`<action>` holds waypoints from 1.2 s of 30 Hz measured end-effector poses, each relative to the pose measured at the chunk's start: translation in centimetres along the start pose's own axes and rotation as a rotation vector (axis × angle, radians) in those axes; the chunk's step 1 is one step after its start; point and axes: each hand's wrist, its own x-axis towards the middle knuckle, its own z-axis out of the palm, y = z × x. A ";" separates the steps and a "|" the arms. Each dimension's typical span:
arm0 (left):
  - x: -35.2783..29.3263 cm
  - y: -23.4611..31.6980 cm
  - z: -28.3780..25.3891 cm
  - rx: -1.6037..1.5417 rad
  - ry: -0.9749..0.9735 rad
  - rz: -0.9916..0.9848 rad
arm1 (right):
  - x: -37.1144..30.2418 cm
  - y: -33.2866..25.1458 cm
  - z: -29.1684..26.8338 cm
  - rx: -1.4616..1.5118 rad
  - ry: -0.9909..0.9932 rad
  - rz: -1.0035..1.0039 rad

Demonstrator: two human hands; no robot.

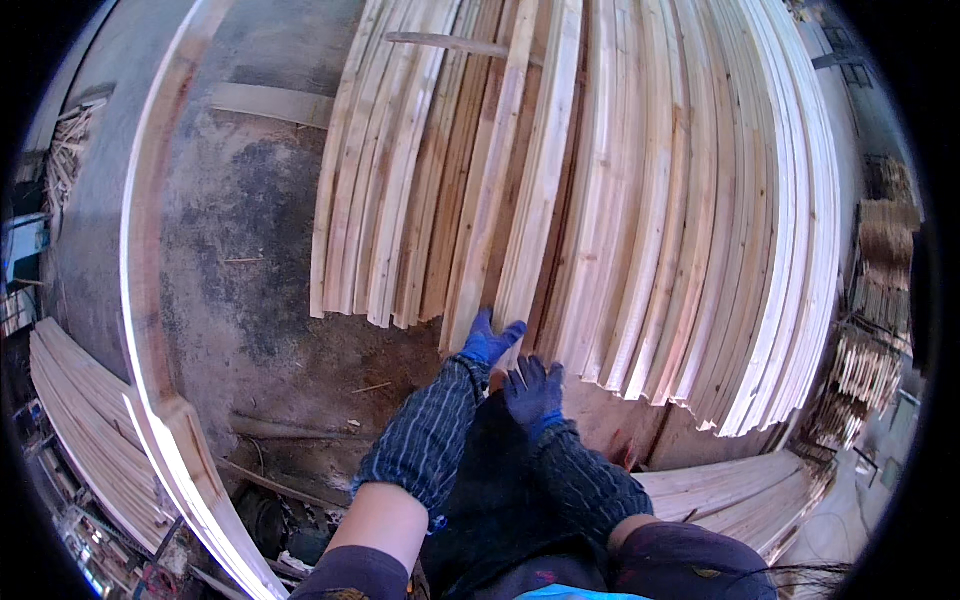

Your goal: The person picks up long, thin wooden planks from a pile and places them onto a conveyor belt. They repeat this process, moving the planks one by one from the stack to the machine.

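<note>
Our left hand (pixel 490 341), in a bright blue glove, is at the near ends of long, pale, square-edged wooden strips (pixel 536 200), thumb and fingers apart; we cannot tell whether it grips any. Our right hand (pixel 535 395), in a darker blue glove, is just beside them, its fingers spread and closed on nothing we can see. The strips lie mid-layer, running away from us among similar lengths of wood.

Because neighbours sit so close, we judge that a pull could drag adjoining pieces along or pinch a fingertip. The narrow, curved wooden stick (pixel 440 42) lying across the layer's far part might snag a lifted length.

The near ends are staggered: those at left stop farther from us, those at right reach closer. Our open room is the dark-stained concrete floor (pixel 240 230) at left, bounded by a long, white-edged beam (pixel 148 250). At lower right, a pale timber stack (pixel 735 490) limits sideways movement.
</note>
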 end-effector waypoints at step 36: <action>-39.5 12.6 -31.0 0.750 1.105 -0.022 | 7.0 -17.6 -0.1 0.222 -0.264 0.079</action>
